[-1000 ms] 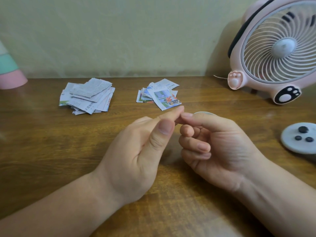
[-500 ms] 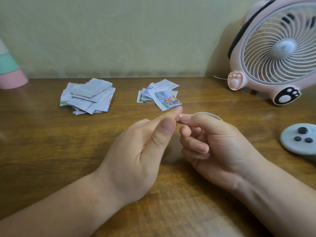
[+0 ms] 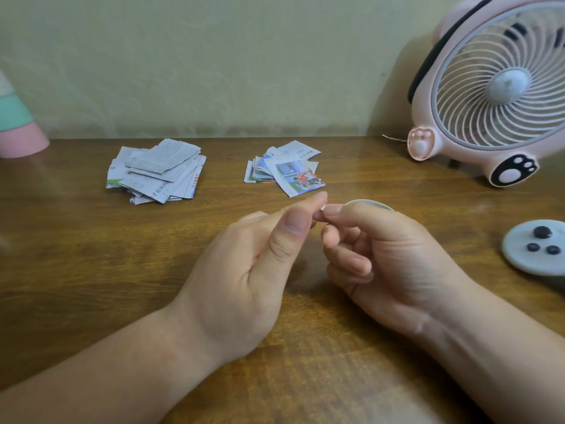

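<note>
At the far left edge a pink and green cone (image 3: 18, 139) stands against the wall; next along the tabletop (image 3: 91, 270) lies a pile of printed paper scraps (image 3: 156, 172), and well apart to its right a smaller pile of coloured scraps (image 3: 290, 172); in front of these, raised above the wood, the left hand (image 3: 244, 270) pinches a tiny white scrap (image 3: 321, 209) between thumb and forefinger; the scrap sits where the two hands meet, just in front of the coloured pile; the right hand (image 3: 397, 264) nips it from the other side with thumb and forefinger, its remaining fingers curled loosely into the palm; behind that thumb a pale round rim (image 3: 371, 204) shows, and I cannot tell whether it is held or lies on the wood; farther right stand a pink fan (image 3: 501, 96) and a grey disc (image 3: 532, 252) with three dark dots. The work looks to be peeling or tearing the scrap; to do it well, I would say, both pinches should sit close to the line of parting, the pull should be slow and even, and the hands low over the tabletop so a dropped bit is easy to find.
</note>
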Tool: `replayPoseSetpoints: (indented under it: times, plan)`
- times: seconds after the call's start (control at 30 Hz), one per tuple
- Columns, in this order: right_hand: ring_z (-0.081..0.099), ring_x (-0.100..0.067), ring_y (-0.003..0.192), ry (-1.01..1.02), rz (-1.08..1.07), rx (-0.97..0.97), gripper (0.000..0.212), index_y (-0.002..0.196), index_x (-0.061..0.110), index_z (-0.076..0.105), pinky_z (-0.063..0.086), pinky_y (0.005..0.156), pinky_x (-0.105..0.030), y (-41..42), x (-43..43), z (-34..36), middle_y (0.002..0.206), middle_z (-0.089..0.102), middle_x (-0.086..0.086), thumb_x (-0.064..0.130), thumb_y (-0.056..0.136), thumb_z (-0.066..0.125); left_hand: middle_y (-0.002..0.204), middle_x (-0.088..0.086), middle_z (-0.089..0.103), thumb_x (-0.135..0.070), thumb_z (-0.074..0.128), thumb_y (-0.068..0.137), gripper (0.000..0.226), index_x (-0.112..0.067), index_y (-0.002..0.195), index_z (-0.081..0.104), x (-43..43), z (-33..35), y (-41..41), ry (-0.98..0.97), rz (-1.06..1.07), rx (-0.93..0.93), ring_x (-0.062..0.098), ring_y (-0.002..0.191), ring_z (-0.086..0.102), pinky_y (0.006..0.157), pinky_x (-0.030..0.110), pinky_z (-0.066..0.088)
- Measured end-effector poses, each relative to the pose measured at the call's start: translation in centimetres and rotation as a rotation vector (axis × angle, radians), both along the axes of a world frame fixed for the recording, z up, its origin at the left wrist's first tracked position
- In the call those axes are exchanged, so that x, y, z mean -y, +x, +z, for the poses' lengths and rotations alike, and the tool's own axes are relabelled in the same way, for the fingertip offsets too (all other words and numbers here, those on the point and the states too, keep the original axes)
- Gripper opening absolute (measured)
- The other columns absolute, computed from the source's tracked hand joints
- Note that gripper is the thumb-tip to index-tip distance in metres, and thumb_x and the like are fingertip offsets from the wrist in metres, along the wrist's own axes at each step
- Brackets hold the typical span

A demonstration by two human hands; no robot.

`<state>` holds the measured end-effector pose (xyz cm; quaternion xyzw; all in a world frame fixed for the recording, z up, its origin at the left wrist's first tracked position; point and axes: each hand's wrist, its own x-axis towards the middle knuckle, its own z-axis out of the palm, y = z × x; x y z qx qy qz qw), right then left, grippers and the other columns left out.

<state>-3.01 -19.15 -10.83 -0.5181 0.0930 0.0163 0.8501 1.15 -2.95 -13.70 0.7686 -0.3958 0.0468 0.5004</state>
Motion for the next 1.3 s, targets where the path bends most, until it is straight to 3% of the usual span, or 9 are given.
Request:
replayPoseSetpoints:
  times: [0.23,0.33,0.5,0.57,0.63,0.77,0.93,1.1,1.3]
  plan:
    - [0.034,-0.008,0.034,-0.143,0.021,0.033,0.035,0.054,0.016,0.073,0.016,0.041,-0.021,-0.1,-0.2,0.4,0.055,0.064,-0.003,0.011,0.085,0.058,0.113,-0.017,0.072,-0.069,0.012,0.099,0.07,-0.033,0.137,0.06,-0.1,0.0,0.0,0.022,0.027,0.013,0.007,0.11,0.061,0.089,0.019,0.041]
    - [0.035,-0.009,0.035,-0.196,0.012,0.036,0.045,0.051,0.017,0.071,0.02,0.039,-0.02,-0.1,-0.3,0.5,0.055,0.063,-0.002,0.009,0.092,0.056,0.124,-0.021,0.068,-0.064,0.014,0.101,0.069,-0.027,0.126,0.066,-0.1,-0.2,0.1,0.026,0.028,0.049,-0.003,0.115,0.058,0.091,0.017,0.04]
    - [0.035,-0.013,0.038,-0.247,-0.029,0.018,0.011,0.086,-0.002,0.066,0.024,0.038,-0.02,0.3,0.1,-0.2,0.052,0.055,-0.004,0.006,0.09,0.058,0.114,-0.022,0.071,-0.059,0.02,0.103,0.063,-0.024,0.113,0.072,0.1,-0.3,0.0,-0.025,-0.012,0.015,-0.008,0.109,0.06,0.089,0.011,0.039]
    - [0.035,-0.014,0.039,-0.276,-0.03,0.036,0.014,0.094,-0.005,0.066,0.025,0.038,-0.021,0.2,0.1,-0.4,0.052,0.054,-0.005,0.004,0.089,0.058,0.111,-0.02,0.073,-0.059,0.027,0.1,0.059,-0.026,0.117,0.072,0.2,-0.4,0.0,-0.118,-0.037,-0.174,0.0,0.107,0.065,0.088,0.011,0.042]
    - [0.036,-0.015,0.038,-0.299,-0.038,0.064,0.009,0.083,-0.004,0.063,0.026,0.039,-0.02,0.2,-0.1,-0.3,0.051,0.054,-0.007,0.003,0.087,0.058,0.11,-0.011,0.076,-0.061,0.03,0.095,0.061,-0.025,0.118,0.073,0.2,-0.6,0.4,-0.209,-0.056,-0.363,0.013,0.103,0.068,0.085,0.023,0.049]
    - [0.038,-0.017,0.036,-0.341,-0.046,0.117,0.016,0.069,0.003,0.061,0.028,0.04,-0.021,0.0,-0.2,-0.5,0.05,0.057,-0.009,0.002,0.084,0.061,0.106,0.006,0.076,-0.05,0.049,0.092,0.047,-0.02,0.111,0.079,0.2,-0.8,1.0,-0.323,-0.073,-0.471,0.033,0.098,0.066,0.079,0.043,0.05]
    - [0.043,-0.016,0.036,-0.425,-0.027,0.193,0.013,0.062,0.009,0.066,0.031,0.041,-0.02,-0.1,-0.1,-0.7,0.053,0.06,-0.013,0.011,0.075,0.066,0.096,0.004,0.076,-0.012,0.062,0.084,0.025,-0.016,0.101,0.08,0.6,-0.7,1.0,-0.36,-0.094,-0.477,0.014,0.082,0.065,0.071,0.024,0.052]
    - [0.045,-0.015,0.037,-0.533,-0.053,0.258,0.011,0.061,0.003,0.063,0.035,0.041,-0.017,-0.4,-0.1,-0.6,0.051,0.06,-0.013,0.008,0.071,0.06,0.103,0.006,0.077,-0.014,0.067,0.084,0.021,-0.012,0.099,0.08,0.6,-1.0,1.0,-0.355,-0.056,-0.434,0.028,0.098,0.07,0.083,0.035,0.057]
    - [0.045,-0.013,0.035,-0.587,-0.078,0.279,0.016,0.063,0.004,0.063,0.037,0.039,-0.018,-0.6,-0.3,0.0,0.049,0.06,-0.008,0.003,0.079,0.067,0.096,0.0,0.078,-0.015,0.068,0.086,0.019,-0.017,0.1,0.08,0.5,-0.8,0.9,-0.312,-0.037,-0.358,0.016,0.087,0.07,0.082,0.031,0.057]
